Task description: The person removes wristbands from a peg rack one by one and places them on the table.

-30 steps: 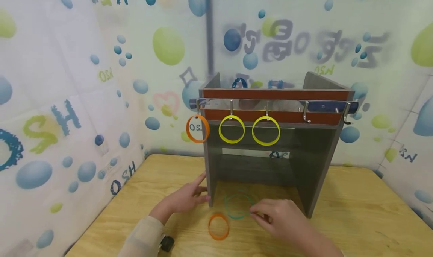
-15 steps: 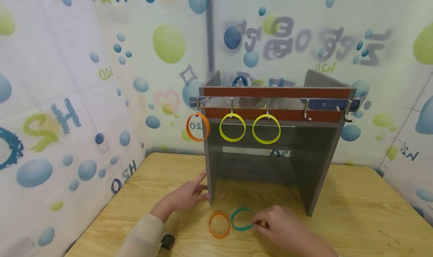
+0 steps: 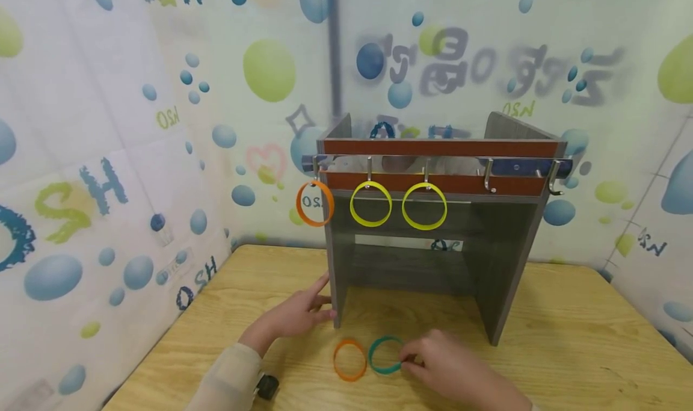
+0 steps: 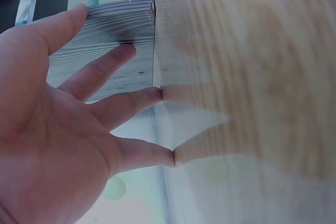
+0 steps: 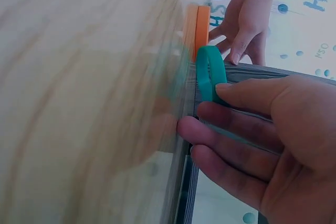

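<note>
My right hand (image 3: 441, 363) pinches the right edge of a teal ring (image 5: 217, 69) between thumb and forefinger, low at the table. Just left of it an orange ring (image 3: 349, 379) lies on the wood. My left hand (image 3: 292, 315) has its fingers spread; in the left wrist view (image 4: 79, 124) two fingertips touch the tabletop, while others lie by the left side panel (image 4: 121, 30) of a grey wooden rack (image 3: 338, 248). From the rack's metal hook rail (image 3: 400, 165) hang another orange ring (image 3: 315, 224) and two yellow rings, one (image 3: 370, 224) beside the other (image 3: 425, 227).
Two further hooks are on the rail's right part, one near the middle (image 3: 489, 176) and one at the end (image 3: 553, 179). The wooden table (image 3: 574, 339) meets walls covered in balloon-printed sheeting (image 3: 108, 206). A small black device (image 3: 267, 387) sits by my left sleeve.
My right hand has brought the teal ring nearer to me and down beside the loose orange ring; it was blurred before. My left hand stays in place.
</note>
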`<action>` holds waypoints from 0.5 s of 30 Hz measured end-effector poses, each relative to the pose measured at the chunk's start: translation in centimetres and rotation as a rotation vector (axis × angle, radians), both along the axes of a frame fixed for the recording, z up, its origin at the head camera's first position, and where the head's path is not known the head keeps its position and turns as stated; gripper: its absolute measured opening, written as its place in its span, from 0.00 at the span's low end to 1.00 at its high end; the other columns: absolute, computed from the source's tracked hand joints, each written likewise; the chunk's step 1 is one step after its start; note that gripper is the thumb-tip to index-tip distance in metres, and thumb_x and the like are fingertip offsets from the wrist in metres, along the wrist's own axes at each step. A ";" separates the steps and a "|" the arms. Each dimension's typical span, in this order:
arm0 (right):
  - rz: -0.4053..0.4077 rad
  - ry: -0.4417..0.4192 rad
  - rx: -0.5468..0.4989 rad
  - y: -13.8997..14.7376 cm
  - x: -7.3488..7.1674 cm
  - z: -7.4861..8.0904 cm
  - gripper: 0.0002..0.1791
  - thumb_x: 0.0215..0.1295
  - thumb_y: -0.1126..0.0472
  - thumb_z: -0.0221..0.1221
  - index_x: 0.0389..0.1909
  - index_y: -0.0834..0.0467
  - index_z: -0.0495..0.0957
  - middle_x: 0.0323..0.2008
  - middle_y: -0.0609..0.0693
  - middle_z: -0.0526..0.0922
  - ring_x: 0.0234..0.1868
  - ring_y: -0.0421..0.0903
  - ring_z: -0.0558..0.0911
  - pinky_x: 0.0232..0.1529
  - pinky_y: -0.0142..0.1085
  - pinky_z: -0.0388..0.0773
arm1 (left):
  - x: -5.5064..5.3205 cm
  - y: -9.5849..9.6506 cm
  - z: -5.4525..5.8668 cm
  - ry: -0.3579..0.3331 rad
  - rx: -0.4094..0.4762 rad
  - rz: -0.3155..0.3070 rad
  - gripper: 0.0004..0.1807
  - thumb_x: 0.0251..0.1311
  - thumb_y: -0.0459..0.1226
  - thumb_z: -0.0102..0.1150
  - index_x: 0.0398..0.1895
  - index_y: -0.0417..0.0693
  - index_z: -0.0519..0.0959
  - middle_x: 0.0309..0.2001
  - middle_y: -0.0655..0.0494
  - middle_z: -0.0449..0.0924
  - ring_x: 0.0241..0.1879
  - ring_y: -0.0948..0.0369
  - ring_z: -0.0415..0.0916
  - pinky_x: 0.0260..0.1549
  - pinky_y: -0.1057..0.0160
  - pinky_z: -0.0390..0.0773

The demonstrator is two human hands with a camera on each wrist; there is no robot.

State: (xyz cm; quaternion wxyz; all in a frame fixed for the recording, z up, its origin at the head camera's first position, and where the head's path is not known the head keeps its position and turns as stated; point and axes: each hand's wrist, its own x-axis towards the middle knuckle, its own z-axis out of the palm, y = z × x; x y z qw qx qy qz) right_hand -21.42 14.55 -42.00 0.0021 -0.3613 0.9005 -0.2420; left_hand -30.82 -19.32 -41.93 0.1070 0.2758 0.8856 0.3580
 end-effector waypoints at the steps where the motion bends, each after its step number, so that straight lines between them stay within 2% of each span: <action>1: 0.001 -0.005 0.000 -0.1 0.0 0.0 0.04 0.71 0.59 0.68 0.40 0.49 0.92 0.38 0.38 0.93 0.38 0.27 0.87 0.36 0.26 0.83 | 0.0 0.0 0.0 0.001 0.000 -0.002 0.50 0.78 0.49 0.60 0.89 0.64 0.36 0.72 0.38 0.77 0.71 0.33 0.74 0.73 0.33 0.68; 15: 0.002 0.015 0.019 -0.4 0.0 -0.2 0.04 0.70 0.60 0.70 0.38 0.48 0.91 0.36 0.37 0.92 0.37 0.27 0.86 0.35 0.26 0.82 | -0.1 0.0 -0.1 -0.008 -0.002 0.003 0.50 0.78 0.49 0.60 0.89 0.64 0.37 0.72 0.38 0.77 0.71 0.32 0.74 0.73 0.32 0.68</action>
